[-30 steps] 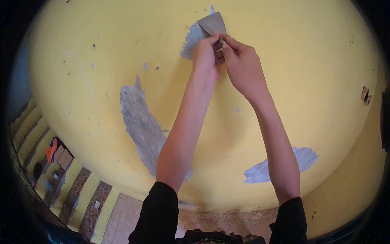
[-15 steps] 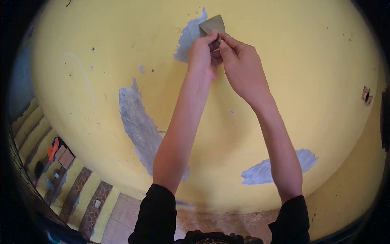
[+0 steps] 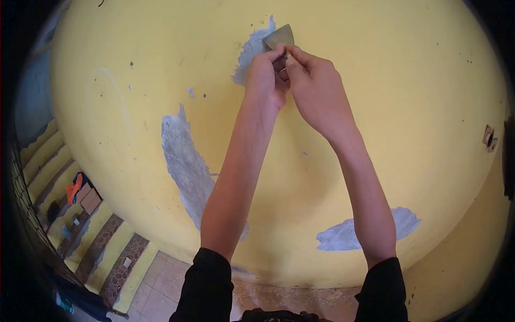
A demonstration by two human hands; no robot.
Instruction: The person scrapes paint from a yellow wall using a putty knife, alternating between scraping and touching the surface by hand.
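Observation:
Both of my hands are raised close together against a yellow wall (image 3: 407,123). A flat grey scraper (image 3: 280,37) shows its wide blade above my fingers, and its handle is mostly hidden by them. My left hand (image 3: 265,72) is closed at the scraper's base, beside a bare grey patch (image 3: 249,53) with ragged paint edges. My right hand (image 3: 314,80) pinches the scraper from the right side, thumb and fingers pressed together. The blade lies at the right edge of that patch.
A long grey patch (image 3: 185,161) runs down the wall at left, and another patch (image 3: 338,235) is low at right. Yellow steps (image 3: 115,236) with an orange item (image 3: 74,189) stand at lower left. A broken socket hole (image 3: 488,138) is at far right.
The view has shifted slightly, so the wall patches appear a little lower and the steps further left and right in part. Both hands stay on the scraper, with its blade at nearly the same place.

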